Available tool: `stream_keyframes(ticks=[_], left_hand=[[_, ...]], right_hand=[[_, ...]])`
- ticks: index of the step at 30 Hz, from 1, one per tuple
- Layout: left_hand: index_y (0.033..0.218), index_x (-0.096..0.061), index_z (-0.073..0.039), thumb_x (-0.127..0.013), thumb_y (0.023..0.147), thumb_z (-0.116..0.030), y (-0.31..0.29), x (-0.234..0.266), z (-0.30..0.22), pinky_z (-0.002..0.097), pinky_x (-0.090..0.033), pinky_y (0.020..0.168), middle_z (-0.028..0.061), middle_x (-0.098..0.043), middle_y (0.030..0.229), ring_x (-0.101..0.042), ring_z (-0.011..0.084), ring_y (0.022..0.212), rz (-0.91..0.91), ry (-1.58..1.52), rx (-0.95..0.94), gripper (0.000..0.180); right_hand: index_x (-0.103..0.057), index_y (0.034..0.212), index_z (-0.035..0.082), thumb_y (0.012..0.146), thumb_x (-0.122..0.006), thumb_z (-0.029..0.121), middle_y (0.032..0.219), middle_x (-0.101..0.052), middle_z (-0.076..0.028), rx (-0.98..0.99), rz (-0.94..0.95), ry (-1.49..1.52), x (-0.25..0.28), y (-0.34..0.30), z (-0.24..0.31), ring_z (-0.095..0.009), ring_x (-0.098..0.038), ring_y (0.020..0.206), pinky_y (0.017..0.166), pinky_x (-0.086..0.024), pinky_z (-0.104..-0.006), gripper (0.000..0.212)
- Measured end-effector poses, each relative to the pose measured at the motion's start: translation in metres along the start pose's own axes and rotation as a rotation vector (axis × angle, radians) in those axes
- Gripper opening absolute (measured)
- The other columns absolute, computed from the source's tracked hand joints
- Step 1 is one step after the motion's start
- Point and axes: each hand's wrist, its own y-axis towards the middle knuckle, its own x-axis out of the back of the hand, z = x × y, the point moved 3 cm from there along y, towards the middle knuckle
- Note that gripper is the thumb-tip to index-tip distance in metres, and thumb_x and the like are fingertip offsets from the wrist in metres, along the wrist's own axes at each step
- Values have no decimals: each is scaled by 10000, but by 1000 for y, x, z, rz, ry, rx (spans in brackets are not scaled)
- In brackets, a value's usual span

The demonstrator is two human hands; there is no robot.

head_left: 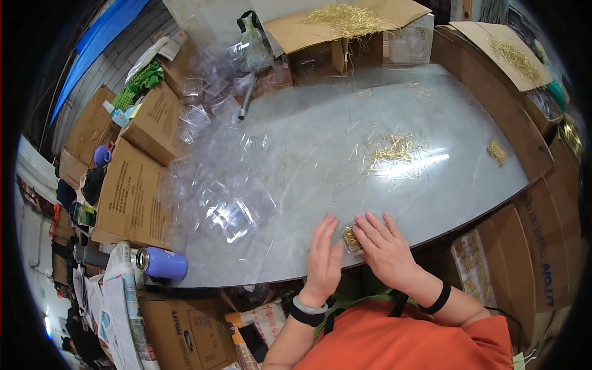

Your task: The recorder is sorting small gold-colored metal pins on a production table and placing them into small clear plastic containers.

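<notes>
A small clear plastic box (350,240) filled with gold-coloured wire pieces lies near the table's front edge, between my hands. My right hand (388,251) rests palm down on its right side, fingers stretched and partly covering it. My left hand (323,262) stands upright just left of the box, fingers extended and thumb towards it; whether the thumb touches it I cannot tell. Beyond my right hand, a loose heap of thin gold wire pieces (394,148) is spread over the grey table (308,142). A tighter bundle of them (496,153) lies at the right edge.
Many clear plastic boxes (228,203) cover the table's left side, with a metal tube (246,98) behind. A purple bottle (165,263) stands at the front left corner. Cardboard boxes (132,191) line the left; an open carton (345,28) at the back bears more gold wire.
</notes>
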Motion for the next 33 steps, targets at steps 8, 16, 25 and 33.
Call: stream_keyframes(ticks=[8, 16, 25, 33], left_hand=[[1440, -498, 54, -558, 1004, -87, 2, -18, -14, 493, -384, 1159, 251, -470, 1502, -413, 450, 1437, 153, 399, -143, 462], [1415, -514, 77, -538, 994, -52, 2, -22, -19, 490, -402, 1151, 253, -470, 1502, -421, 445, 1434, 177, 445, -144, 441], [1391, -533, 74, -558, 973, -34, 3, -24, -21, 494, -420, 1134, 252, -482, 1482, -444, 450, 1411, 170, 467, -154, 433], [1371, -543, 82, -567, 962, -27, 2, -25, -21, 491, -430, 1124, 249, -489, 1473, -455, 447, 1400, 168, 482, -162, 423]], right_hand=[[-374, 1514, -41, 872, -713, 205, 1522, -472, -223, -123, -197, 211, 21, -18, -16, -414, -373, 1475, 1213, -187, -649, 766], [-442, 1473, -18, 873, -703, 152, 1430, -558, -202, -98, -91, 319, 14, -18, -11, -423, -442, 1419, 1198, -235, -640, 676], [-640, 1252, 65, 837, -738, 86, 1139, -654, -102, -99, -261, 60, 27, -4, -16, -314, -574, 1153, 1115, -379, -526, 427], [-668, 1156, 74, 820, -729, 73, 1063, -674, -78, -87, -146, 96, 33, 3, -23, -299, -597, 1105, 1025, -434, -464, 341]])
